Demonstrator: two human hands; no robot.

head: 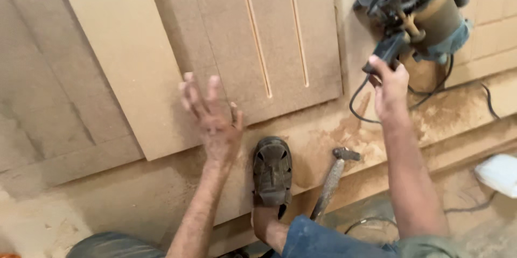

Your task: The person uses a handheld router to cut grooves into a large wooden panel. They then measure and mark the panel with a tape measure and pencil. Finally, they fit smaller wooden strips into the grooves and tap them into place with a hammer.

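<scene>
Above grooved board [258, 37], router [414, 15] in right hand [389, 88]

A white, bag-like package [498, 174] lies at the right edge (partly cut off), no labels or screens showing.

board [215, 37]: matt fibreboard, dusty | hammer [331, 182]: wood handle, metal head | sandal [272, 172]: dull rubber

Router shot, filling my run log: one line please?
right hand: grips router | left hand: open over grooved board | hammer beside foot
</scene>
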